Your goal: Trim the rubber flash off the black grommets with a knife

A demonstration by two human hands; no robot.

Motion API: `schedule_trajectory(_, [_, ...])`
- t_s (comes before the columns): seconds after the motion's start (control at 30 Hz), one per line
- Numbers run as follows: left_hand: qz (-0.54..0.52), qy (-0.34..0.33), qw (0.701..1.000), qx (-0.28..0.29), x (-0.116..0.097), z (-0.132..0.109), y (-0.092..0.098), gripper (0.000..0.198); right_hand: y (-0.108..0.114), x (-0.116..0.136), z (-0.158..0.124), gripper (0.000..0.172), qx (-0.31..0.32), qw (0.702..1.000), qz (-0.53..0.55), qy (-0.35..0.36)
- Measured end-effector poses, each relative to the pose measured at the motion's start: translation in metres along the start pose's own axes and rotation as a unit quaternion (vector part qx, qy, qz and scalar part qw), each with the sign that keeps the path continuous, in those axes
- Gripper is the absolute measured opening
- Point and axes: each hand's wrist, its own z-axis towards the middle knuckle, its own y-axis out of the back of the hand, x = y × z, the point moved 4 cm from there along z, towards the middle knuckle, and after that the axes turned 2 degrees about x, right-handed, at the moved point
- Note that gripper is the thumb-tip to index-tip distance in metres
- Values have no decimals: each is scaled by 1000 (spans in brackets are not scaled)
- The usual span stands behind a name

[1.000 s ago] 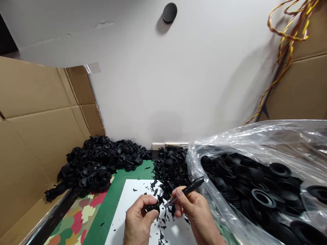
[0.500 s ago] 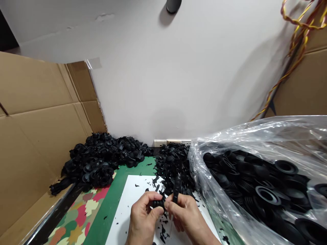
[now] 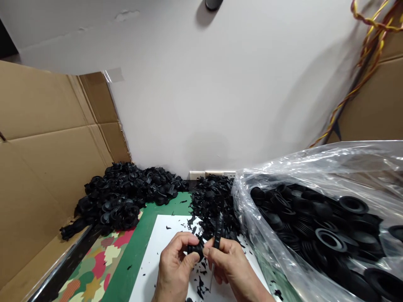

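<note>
My left hand (image 3: pixel 176 262) pinches a small black ribbed rubber piece (image 3: pixel 193 248) between thumb and fingers. Close beside it, my right hand (image 3: pixel 228 261) is closed round a slim tool (image 3: pixel 218 230) with a black handle pointing up. A thin pale shaft comes out below that hand toward the paper; its exact kind I cannot make out. The right fingertips are at the rubber piece's right side, but whether they grip its edge is unclear. Beneath both hands lies a white sheet (image 3: pixel 149 260) strewn with black rubber scraps (image 3: pixel 200 285).
A heap of black ribbed rubber parts (image 3: pixel 126 195) sits at the back left against cardboard (image 3: pixel 56 159). Black shreds (image 3: pixel 214 201) are piled behind my hands. On the right, a clear plastic bag (image 3: pixel 252 209) holds many round black rubber parts (image 3: pixel 330 241). A green mat (image 3: pixel 126 268) underlies the sheet.
Both hands stay close together at nearly the same spot. The rubber piece is turned slightly in my left fingers. The whole view has shifted a little.
</note>
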Motion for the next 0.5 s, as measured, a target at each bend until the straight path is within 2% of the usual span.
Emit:
schedule_trajectory(0.13, [9,-4,1000,6,-1,1,-1,13,0,-1,0,21,5,1000,4,-3])
schedule_trajectory(0.3, [0,46,999,-8,4,0,0,20,1,-1,5,20,-8,1000,-6,10])
schedule_trajectory(0.4, [-30,72,996,-43,8,1,1,24,1,-1,10,18,-16,1000,-9,12])
schedule_trajectory(0.5, [-50,68,992,-92,7,3,1,28,1,-1,16,17,-31,999,-15,18])
